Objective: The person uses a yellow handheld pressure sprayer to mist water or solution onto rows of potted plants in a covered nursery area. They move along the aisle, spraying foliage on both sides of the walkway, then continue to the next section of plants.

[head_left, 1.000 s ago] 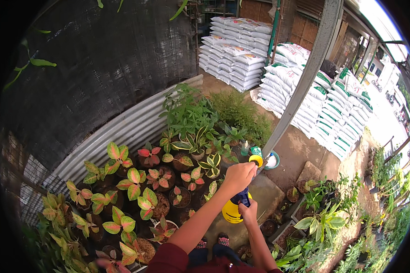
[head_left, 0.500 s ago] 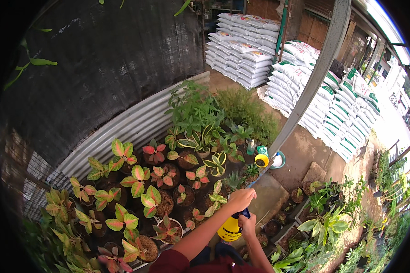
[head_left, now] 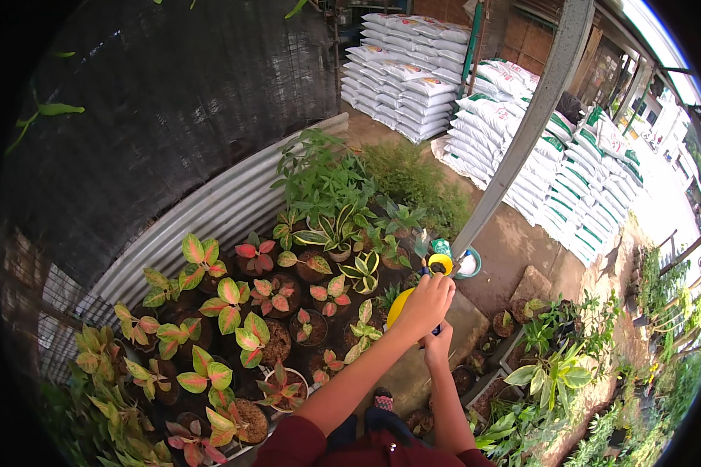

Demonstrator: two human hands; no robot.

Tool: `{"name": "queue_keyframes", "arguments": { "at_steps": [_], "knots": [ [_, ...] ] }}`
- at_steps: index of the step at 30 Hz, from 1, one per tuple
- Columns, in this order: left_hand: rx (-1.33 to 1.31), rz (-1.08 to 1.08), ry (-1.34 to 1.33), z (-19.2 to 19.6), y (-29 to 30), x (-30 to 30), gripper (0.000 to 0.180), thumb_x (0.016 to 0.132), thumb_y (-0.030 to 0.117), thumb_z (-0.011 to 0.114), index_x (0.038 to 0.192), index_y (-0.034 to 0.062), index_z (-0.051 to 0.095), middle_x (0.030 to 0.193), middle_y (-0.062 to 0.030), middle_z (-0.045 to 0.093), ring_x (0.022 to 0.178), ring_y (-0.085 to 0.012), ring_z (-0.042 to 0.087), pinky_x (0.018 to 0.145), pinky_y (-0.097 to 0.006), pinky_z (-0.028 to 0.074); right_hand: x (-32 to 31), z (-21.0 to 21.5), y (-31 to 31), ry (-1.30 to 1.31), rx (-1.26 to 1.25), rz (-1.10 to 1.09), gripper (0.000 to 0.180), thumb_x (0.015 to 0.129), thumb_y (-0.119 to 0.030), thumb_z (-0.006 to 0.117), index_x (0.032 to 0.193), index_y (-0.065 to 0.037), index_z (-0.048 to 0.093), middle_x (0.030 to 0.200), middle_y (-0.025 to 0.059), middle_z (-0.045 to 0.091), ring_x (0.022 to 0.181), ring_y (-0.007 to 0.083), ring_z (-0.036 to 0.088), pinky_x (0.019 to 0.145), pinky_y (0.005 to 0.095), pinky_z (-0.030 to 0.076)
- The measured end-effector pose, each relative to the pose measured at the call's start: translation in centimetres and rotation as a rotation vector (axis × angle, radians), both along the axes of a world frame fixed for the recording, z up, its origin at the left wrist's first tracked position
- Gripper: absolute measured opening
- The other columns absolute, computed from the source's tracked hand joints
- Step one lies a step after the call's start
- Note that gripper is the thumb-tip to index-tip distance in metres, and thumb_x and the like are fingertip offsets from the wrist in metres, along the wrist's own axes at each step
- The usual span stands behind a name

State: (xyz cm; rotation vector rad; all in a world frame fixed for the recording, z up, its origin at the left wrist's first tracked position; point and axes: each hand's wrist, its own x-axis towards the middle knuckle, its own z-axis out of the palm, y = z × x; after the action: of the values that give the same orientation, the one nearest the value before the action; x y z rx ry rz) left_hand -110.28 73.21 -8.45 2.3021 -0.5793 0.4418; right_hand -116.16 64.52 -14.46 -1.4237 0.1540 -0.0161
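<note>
Head: hands [head_left: 430, 302] on sprayer [head_left: 398, 307], open slab [head_left: 467, 321] beneath.

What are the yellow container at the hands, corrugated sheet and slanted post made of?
Yellow container: probably plastic, smooth and evenly coloured where it shows.
Corrugated sheet: likely galvanized metal, dull grey with regular ridges.
Slanted post: seemingly metal, matt grey, crisp-edged; painted wood isn't ruled out.

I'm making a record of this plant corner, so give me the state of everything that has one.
Yellow sprayer: held, mostly hidden
Left hand: closed at the sprayer
Right hand: closed at the sprayer
Yellow pot: open-topped, dark material inside
Teal basin: open, something white inside
White sacks: full, stacked
Aglaonemas: potted, in leaf
Corrugated sheet: standing on edge
</note>
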Motion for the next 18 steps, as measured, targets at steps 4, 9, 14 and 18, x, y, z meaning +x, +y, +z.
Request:
{"name": "queue_keyframes", "arguments": {
  "at_steps": [4,9,14,18],
  "knots": [
    [-0.361,0.021,0.156,0.0,0.4,0.3,0.029,0.082,0.027,0.061,0.101,0.0061,0.053,0.094,-0.0111,0.052,0.094,-0.0311,0.050,0.083,-0.037,0.040,1.2,-0.4,0.2,-0.038,-0.018,-0.009,0.014,0.072,-0.011,0.063,0.074,0.001,0.057,0.056,-0.0008,0.052,0.045,0.0068,0.046,0.042,0.0235,0.035],
    [-0.227,0.456,0.183,-6.5,0.9,-1.5,0.059,0.071,0.044,0.072,0.109,0.0032,0.053,0.109,-0.0148,0.051,0.096,-0.0297,0.053,0.086,-0.041,0.040,-0.6,-3.9,0.0,0.076,-0.063,0.035,0.003,0.072,-0.001,0.055,0.074,0.001,0.053,0.055,-0.0003,0.049,0.043,0.0068,0.043,0.041,0.0225,0.032],
    [-0.763,0.082,1.124,-14.4,2.0,-3.0,0.056,0.065,0.041,0.077,0.101,0.0024,0.059,0.091,-0.0073,0.063,0.080,-0.0158,0.060,0.071,-0.030,0.047,-3.3,-6.7,-0.1,0.267,-0.047,0.056,0.004,0.070,-0.001,0.053,0.072,0.001,0.051,0.054,0.0005,0.047,0.042,0.0081,0.041,0.041,0.0232,0.031],
    [-0.809,0.158,1.048,-14.4,0.9,-3.9,0.055,0.066,0.040,0.077,0.101,0.0016,0.057,0.092,-0.0076,0.062,0.080,-0.0166,0.060,0.072,-0.031,0.048,-3.3,-7.2,-0.4,0.300,-0.047,0.052,0.005,0.070,0.000,0.054,0.069,0.001,0.049,0.054,0.0017,0.047,0.043,0.0089,0.042,0.041,0.0239,0.031]
  ]
}}
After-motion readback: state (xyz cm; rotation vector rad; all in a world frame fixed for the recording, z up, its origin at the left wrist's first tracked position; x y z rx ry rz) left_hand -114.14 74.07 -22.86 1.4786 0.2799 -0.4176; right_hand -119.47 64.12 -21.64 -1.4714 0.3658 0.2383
